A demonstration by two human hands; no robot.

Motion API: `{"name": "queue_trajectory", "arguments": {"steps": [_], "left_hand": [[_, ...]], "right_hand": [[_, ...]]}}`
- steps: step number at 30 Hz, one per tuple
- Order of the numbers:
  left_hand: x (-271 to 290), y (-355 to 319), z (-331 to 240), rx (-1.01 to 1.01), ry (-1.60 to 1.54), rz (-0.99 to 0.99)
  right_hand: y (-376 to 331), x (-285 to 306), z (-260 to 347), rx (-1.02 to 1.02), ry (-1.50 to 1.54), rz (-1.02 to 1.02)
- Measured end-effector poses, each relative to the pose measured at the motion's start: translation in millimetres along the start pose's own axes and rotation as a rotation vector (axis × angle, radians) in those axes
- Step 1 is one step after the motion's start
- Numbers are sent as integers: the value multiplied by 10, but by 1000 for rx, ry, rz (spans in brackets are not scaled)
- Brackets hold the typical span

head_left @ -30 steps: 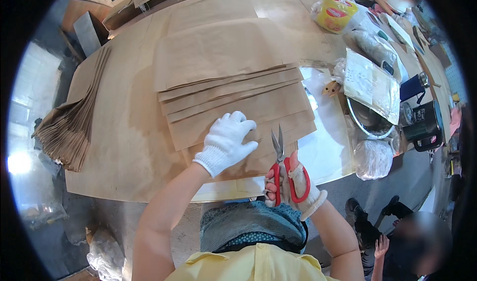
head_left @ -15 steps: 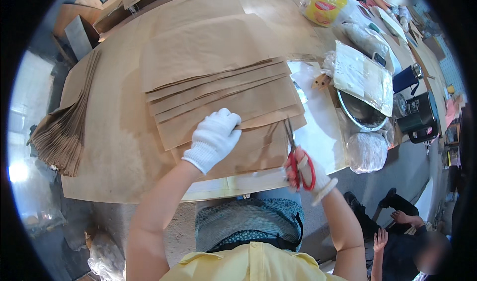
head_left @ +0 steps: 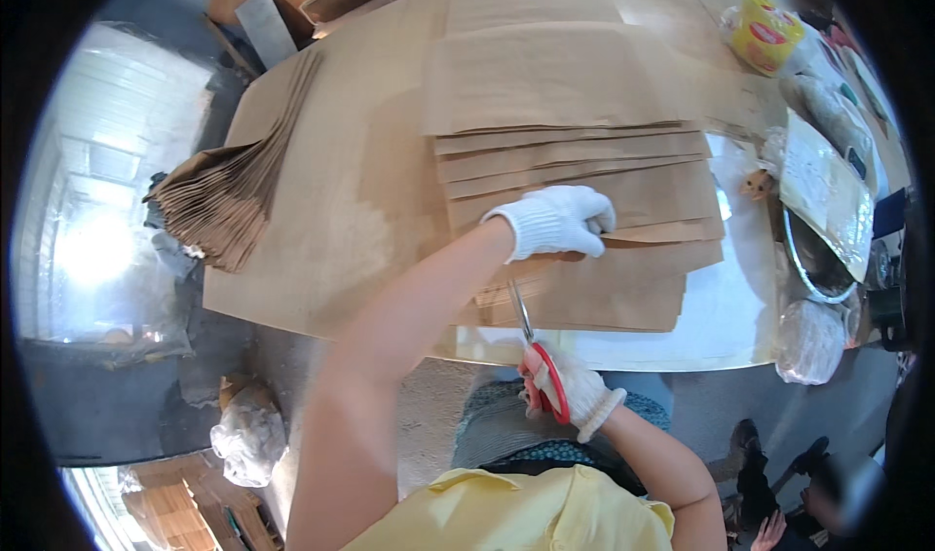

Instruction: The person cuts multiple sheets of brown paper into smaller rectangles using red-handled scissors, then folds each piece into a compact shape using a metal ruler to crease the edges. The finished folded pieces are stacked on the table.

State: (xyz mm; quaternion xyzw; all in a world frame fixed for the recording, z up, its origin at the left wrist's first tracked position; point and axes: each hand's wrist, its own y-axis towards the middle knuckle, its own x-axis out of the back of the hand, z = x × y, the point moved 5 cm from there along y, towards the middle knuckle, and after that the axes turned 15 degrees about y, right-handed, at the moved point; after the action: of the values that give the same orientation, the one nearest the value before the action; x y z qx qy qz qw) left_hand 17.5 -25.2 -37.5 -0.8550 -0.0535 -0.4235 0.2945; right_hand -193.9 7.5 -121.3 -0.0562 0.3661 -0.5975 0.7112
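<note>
Your gloved left hand [head_left: 557, 223] pressed flat, fingers spread, on the stack of brown paper sheets [head_left: 584, 229] on the table [head_left: 331, 210]; your right hand [head_left: 565, 387] gripped red-handled scissors [head_left: 538, 356] at the stack's near edge.

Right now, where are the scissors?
In the head view, the red-handled scissors are low and centre-right, held in the gloved right hand at the table's near edge, blades pointing up at the brown paper stack.

A round yellow tub with a red label [head_left: 765, 30] stands at the table's far right corner, a flat clear packet with a pale printed sheet [head_left: 823, 186] lies along the right edge, and a knotted clear plastic bag [head_left: 808, 342] sits nearer.
</note>
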Motion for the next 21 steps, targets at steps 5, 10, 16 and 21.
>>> {"name": "queue_trajectory", "arguments": {"steps": [5,10,16,21], "left_hand": [[-47,4,19,18,97,-55],[474,102,168,-17,534,-279],[2447,-366,-271,471,1173,-1090],[1992,-865,-818,-61,387,-1411]], "right_hand": [[240,-25,-4,-57,51,-186],[-4,72,-36,-76,5,-49],[-489,247,182,-147,-49,-95],[-456,723,-44,14,576,-147]]}}
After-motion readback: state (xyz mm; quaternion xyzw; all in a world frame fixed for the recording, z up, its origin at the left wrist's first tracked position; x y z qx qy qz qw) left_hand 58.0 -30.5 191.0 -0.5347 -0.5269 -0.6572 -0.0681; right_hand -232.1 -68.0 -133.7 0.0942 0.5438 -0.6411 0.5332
